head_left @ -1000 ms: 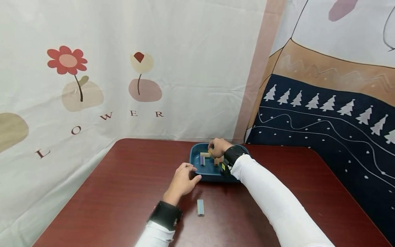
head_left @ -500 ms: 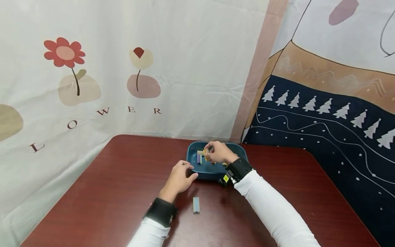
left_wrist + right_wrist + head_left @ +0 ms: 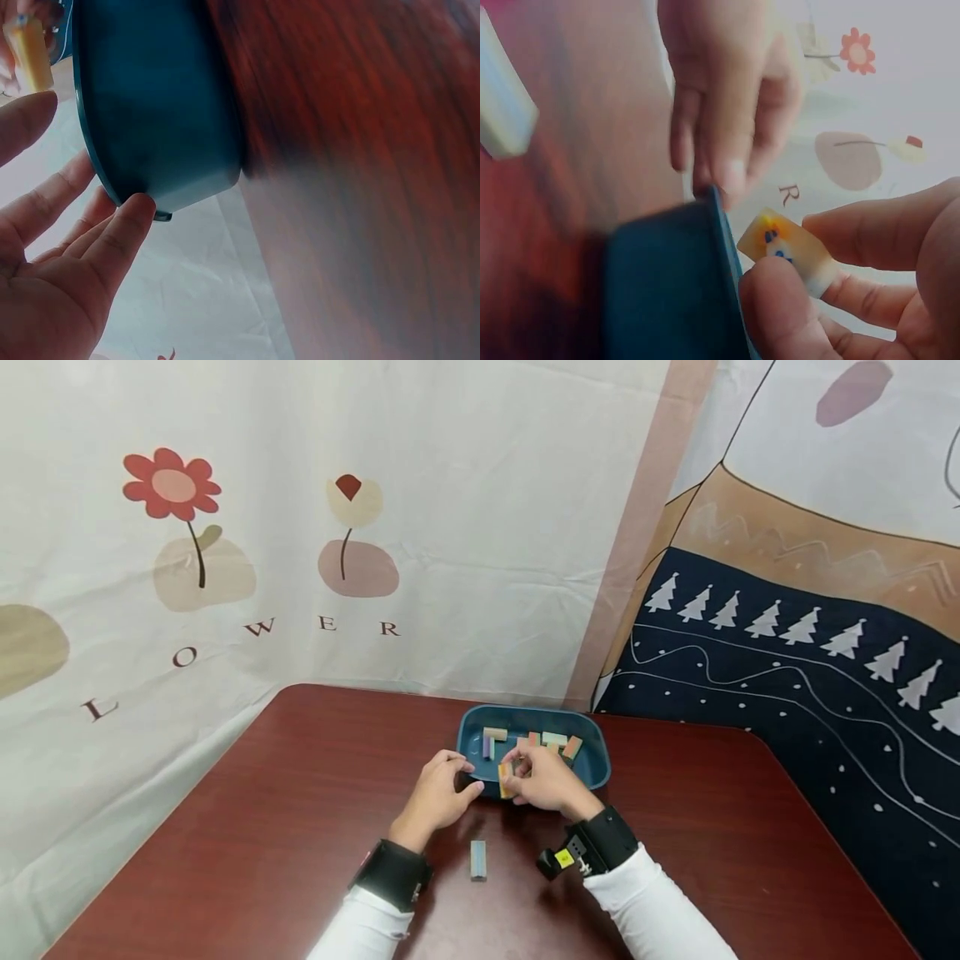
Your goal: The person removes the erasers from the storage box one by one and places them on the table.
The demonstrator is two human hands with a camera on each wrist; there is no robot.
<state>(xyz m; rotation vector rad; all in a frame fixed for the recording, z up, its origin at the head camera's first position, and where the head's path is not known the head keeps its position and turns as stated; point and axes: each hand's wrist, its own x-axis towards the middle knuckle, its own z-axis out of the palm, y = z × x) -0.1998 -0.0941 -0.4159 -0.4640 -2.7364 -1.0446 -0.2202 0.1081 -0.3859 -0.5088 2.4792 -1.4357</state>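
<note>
Between its thumb and fingers my right hand [image 3: 553,783] pinches a small yellow-orange block [image 3: 505,782], held over the near rim of a blue plastic bin [image 3: 598,768]. Blue marks show on the end of this block in the right wrist view. My left hand [image 3: 435,789] is at the bin's near left corner, its fingers fairly straight and its fingertips right at the rim. Several coloured wooden blocks lie inside the bin, partly behind my right hand. On the table in front of the bin lies a pale block [image 3: 478,861] with a blue strip along its top.
The bin stands near the back edge of a reddish-brown wooden table [image 3: 300,810]. Behind it hangs a white curtain [image 3: 480,568] printed with flowers and letters. A dark blue cloth [image 3: 750,681] with white trees hangs at the right.
My right hand has lifted the yellow-orange block from inside the bin and carried it toward me, to the near rim. The left hand has stayed at the corner.
</note>
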